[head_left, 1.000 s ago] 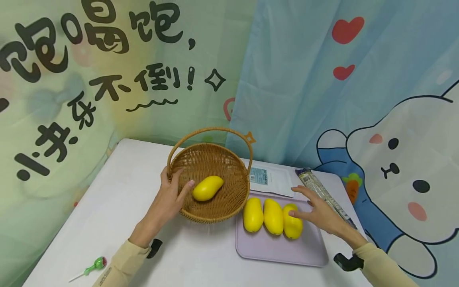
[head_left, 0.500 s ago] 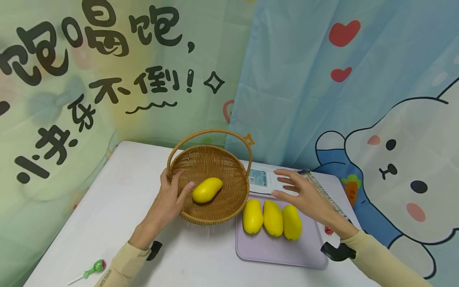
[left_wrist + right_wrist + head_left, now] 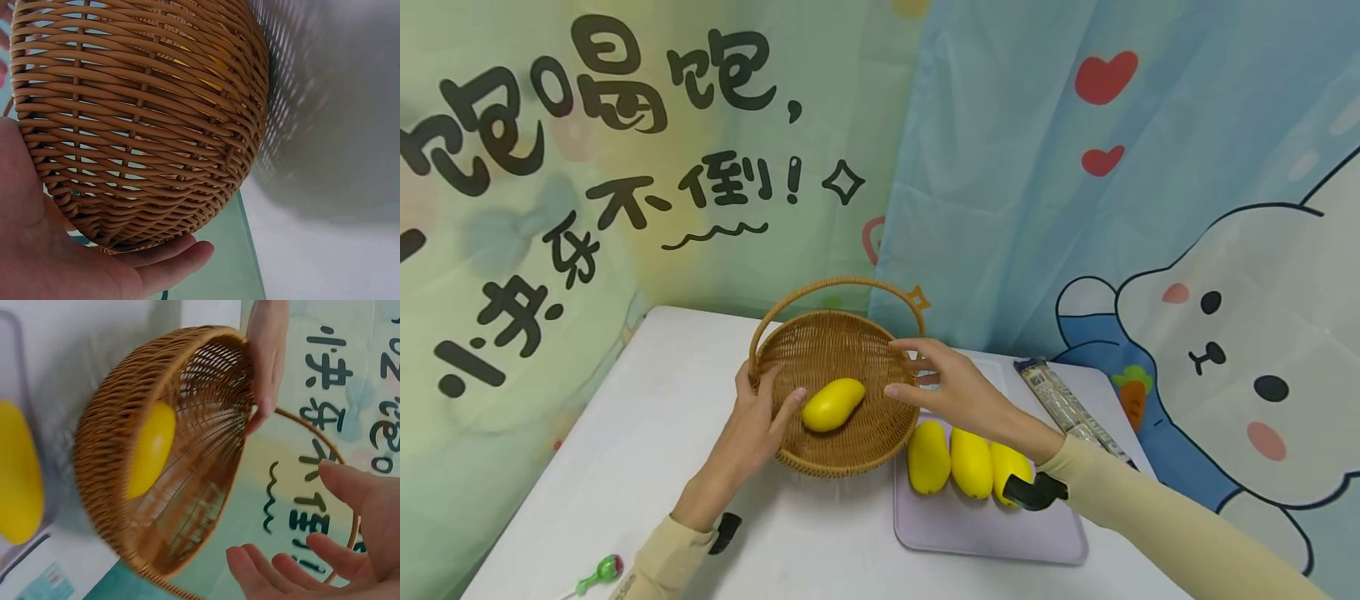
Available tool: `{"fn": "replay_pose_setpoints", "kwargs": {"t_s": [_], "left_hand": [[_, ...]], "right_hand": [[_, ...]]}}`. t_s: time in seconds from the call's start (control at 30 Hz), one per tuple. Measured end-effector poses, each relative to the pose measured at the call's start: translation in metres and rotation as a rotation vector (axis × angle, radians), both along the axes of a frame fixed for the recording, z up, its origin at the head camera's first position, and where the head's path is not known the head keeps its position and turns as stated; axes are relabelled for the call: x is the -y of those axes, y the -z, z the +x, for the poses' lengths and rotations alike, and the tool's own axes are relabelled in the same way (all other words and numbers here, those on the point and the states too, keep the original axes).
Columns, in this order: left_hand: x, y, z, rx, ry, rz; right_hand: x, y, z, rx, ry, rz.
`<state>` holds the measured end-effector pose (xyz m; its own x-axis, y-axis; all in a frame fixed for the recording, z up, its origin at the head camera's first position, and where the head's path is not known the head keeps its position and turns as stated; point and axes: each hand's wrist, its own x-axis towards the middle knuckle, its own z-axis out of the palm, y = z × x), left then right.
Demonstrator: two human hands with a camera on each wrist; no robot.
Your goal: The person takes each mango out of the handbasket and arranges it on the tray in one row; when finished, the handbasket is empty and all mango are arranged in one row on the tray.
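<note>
A white counter point(image 3: 647, 433) stood before cartoon curtains. The left hand point(image 3: 752, 425) gripped the basket point(image 3: 865, 433) rim; inside lay a mango point(image 3: 832, 404). The right hand point(image 3: 951, 387), seemingly released, hovered nearby and might tip it.

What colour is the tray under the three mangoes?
The tray is pale lilac, clearest in the head view.

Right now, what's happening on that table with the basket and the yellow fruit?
A person steadies a wicker basket with the left hand on its near rim; one yellow mango lies inside. The right hand, fingers spread and holding nothing, reaches over the basket's right rim. Three more mangoes lie side by side on a lilac tray to the right. A lollipop lies near the table's front edge.
</note>
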<state>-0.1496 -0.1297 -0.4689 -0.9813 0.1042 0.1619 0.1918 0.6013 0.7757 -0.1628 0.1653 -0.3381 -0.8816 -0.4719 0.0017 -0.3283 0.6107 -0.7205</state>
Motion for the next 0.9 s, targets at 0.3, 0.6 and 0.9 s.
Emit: {"fn": "replay_pose_setpoints", "kwargs": {"t_s": [0.3, 0.6, 0.9], "left_hand": [[-0.001, 0.002, 0.001, 0.017, -0.006, 0.008], [-0.001, 0.002, -0.001, -0.017, -0.009, -0.004], [-0.002, 0.002, -0.001, -0.014, -0.006, -0.01]], "right_hand": [[0.02, -0.007, -0.01, 0.022, 0.028, 0.039], [0.043, -0.006, -0.028, 0.089, 0.038, 0.217], [0.075, 0.022, -0.046, 0.186, -0.015, 0.44]]}}
